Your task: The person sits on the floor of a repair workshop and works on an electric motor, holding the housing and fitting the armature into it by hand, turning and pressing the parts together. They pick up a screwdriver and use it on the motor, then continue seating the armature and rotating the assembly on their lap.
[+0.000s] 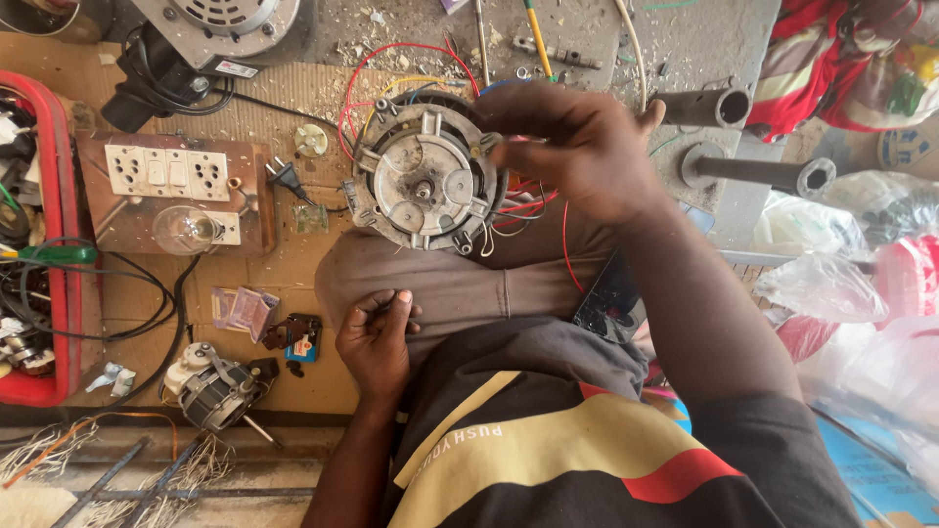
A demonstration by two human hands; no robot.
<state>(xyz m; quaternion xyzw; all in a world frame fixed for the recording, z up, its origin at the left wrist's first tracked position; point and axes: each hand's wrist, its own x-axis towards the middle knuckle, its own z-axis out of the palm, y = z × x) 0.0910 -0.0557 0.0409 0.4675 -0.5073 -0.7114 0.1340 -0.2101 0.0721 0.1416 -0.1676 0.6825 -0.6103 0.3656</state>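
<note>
The right hand (pixel 572 147) grips the rim of a round grey motor (pixel 423 181) (coloured wires trailing) resting on the knee; the left hand (pixel 375 337) is curled shut on the lap, its contents hidden.

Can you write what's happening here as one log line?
right hand: gripping round motor on knee | left hand: closed, resting on lap | wires: loose beside motor

Grey metal on the round motor (pixel 423 181), red, yellow and blue on its wires (pixel 391 73), white on the socket board's switches (pixel 166 173), red on the tub (pixel 61 235) at left, black with tan and red bands on the near shirt (pixel 548 440).
</note>
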